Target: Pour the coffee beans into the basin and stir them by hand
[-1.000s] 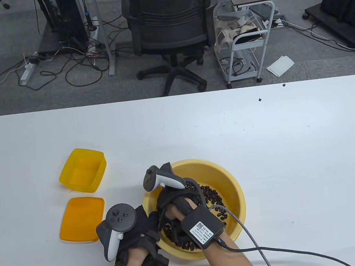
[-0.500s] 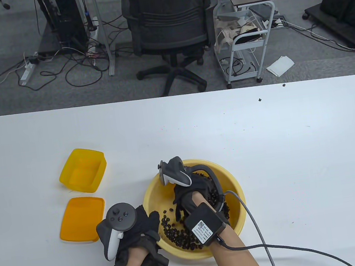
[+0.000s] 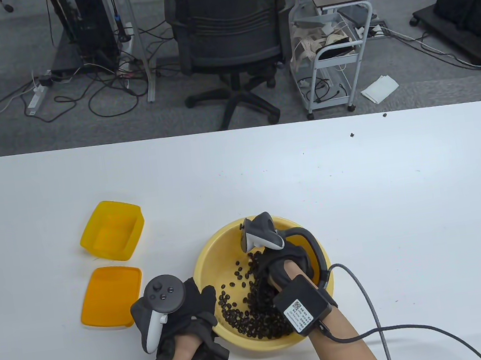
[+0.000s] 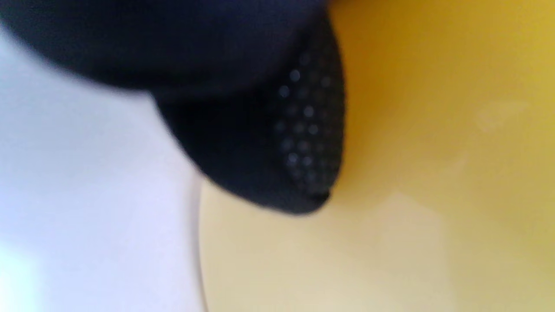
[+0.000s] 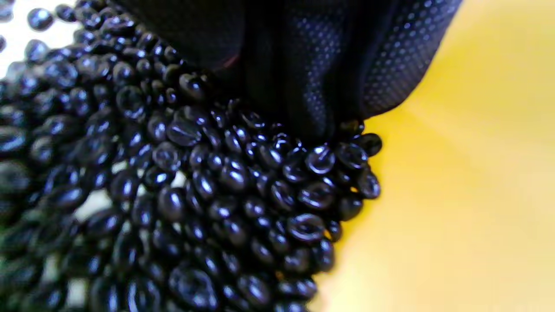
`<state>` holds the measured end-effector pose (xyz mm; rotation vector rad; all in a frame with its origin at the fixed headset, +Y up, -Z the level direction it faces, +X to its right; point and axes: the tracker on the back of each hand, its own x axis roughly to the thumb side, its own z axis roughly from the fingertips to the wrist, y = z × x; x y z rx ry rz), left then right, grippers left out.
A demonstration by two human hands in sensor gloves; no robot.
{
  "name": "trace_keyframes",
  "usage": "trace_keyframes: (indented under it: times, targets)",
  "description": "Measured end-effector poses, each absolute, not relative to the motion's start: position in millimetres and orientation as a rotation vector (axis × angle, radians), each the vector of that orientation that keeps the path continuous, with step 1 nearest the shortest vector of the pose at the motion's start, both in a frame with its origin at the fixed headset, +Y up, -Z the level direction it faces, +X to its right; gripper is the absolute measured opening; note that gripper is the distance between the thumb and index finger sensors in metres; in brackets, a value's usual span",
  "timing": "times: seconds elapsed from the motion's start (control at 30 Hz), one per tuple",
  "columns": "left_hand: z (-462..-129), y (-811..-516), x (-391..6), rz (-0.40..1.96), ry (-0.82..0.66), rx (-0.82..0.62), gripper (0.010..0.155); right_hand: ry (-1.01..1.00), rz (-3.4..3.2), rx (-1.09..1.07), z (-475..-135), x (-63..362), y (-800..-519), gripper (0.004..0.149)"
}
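nearest the camera, the gloved left hand (image 3: 183,315) holds its place at the near-left rim of the round yellow plastic basin (image 3: 214,249), its fingers curled over the edge to steady it; the left wrist view shows only one blurred fingertip (image 4: 277,143) against the yellow wall. just beyond, the gloved right hand (image 3: 284,262) has swept from the basin's left side, through the middle, to its right wall over the last second, and the dark glossy coffee beans (image 3: 244,312) it uncovered now lie spread over the near and middle floor. so the pour looks done and the stirring is well under way. the right fingers (image 5: 312,65) dip into the beans, but whether they are straight or curled, or grip anything, cannot be told. farther left on the white table (image 3: 360,217) sit the flat orange lid (image 3: 111,296) and, behind it, the emptied yellow rectangular tub (image 3: 112,230), apart from the basin.
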<state>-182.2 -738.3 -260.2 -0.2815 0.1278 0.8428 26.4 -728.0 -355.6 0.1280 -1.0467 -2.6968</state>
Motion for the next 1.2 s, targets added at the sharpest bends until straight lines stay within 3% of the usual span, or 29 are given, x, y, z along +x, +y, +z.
trace_keyframes:
  times: [0.23,0.47,0.6,0.8,0.97,1.2]
  targets:
    - [-259.7,-738.4,-182.0,0.841,0.133,-0.276,0.064,-1.351,-2.640,-0.036,-321.7,22.1,-734.1,0.045]
    - [-259.7,-738.5,-181.8,0.839,0.134,-0.277,0.065,-1.522,-2.629,-0.282,-293.9,-5.7,-733.3,0.046]
    - [-259.5,-738.4,-181.6,0.838,0.134,-0.276,0.065,-1.600,-2.668,-0.382,-291.5,-24.0,-734.1,0.046]
    - [-260.0,-738.3,-181.4,0.840,0.123,-0.281,0.065,-1.743,-2.801,-0.356,-309.2,-38.7,-736.4,0.047]
    - [-260.8,-738.1,-181.4,0.833,0.113,-0.277,0.066,-1.695,-2.938,-0.331,-328.0,-46.0,-733.7,0.047]
    - [-260.9,-738.2,-181.6,0.835,0.107,-0.283,0.066,-1.393,-3.030,-0.340,-351.3,-53.1,-723.6,0.047]
